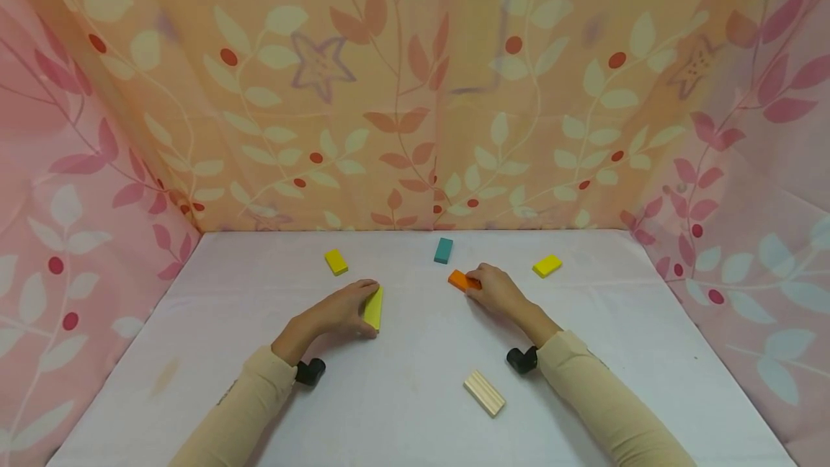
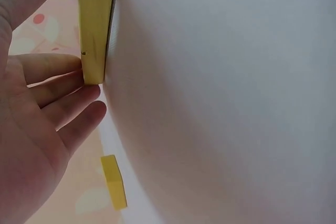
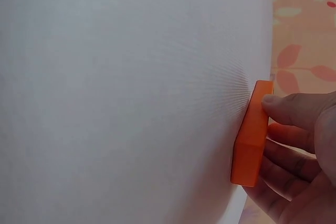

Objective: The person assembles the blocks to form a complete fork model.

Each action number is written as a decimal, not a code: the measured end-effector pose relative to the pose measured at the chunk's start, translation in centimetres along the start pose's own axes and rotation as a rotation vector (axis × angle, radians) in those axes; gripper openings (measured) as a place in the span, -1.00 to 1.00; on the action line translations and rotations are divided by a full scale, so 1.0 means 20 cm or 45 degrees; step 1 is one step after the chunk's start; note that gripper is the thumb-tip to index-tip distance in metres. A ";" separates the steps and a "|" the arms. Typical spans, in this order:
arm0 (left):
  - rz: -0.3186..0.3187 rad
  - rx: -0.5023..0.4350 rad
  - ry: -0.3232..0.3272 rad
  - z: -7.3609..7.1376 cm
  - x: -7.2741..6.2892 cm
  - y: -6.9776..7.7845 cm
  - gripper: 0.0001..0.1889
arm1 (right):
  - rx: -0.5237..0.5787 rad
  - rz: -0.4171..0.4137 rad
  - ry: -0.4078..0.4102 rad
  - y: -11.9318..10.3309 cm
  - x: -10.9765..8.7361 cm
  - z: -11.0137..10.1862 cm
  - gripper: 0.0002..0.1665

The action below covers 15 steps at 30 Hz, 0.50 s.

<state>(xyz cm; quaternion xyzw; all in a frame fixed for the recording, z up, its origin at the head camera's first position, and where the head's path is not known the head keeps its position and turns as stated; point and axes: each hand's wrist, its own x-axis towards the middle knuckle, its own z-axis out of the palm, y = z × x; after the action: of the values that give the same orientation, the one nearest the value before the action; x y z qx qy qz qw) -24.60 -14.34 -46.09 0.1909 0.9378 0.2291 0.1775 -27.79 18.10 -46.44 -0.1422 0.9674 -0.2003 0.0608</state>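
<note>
At the left of centre in the head view, my left hand (image 1: 342, 308) holds a yellow-green block (image 1: 373, 308) by its two ends. The left wrist view shows this block (image 2: 94, 35) between thumb and fingertips, close to the white cloth. Farther right, my right hand (image 1: 498, 291) grips an orange block (image 1: 459, 279) that lies on the cloth. In the right wrist view the thumb presses one face of the orange block (image 3: 252, 140), and the other fingers are behind it, partly hidden.
A yellow block (image 1: 336, 262) lies beyond my left hand, a teal block (image 1: 444, 251) at the back middle, and another yellow block (image 1: 547, 266) at the back right. Nearer me is a ribbed wooden block (image 1: 484, 393). Flowered curtains (image 1: 402, 92) surround the white-covered table (image 1: 402, 409) on three sides.
</note>
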 end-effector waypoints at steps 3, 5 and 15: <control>0.017 0.015 0.013 0.00 0.00 0.00 0.01 | 0.012 -0.004 -0.007 0.00 0.00 -0.01 -0.53; 0.025 0.017 0.021 0.00 0.00 0.00 0.00 | 0.020 -0.007 -0.008 0.00 0.00 -0.01 -0.53; 0.017 -0.021 0.052 -0.01 0.01 0.02 0.02 | 0.025 -0.016 0.003 0.01 -0.01 -0.01 -0.54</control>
<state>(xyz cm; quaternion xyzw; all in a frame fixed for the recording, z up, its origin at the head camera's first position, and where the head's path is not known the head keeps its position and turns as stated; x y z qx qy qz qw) -24.76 -14.09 -45.76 0.1910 0.9381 0.2419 0.1583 -27.72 18.35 -46.34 -0.1473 0.9646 -0.2103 0.0598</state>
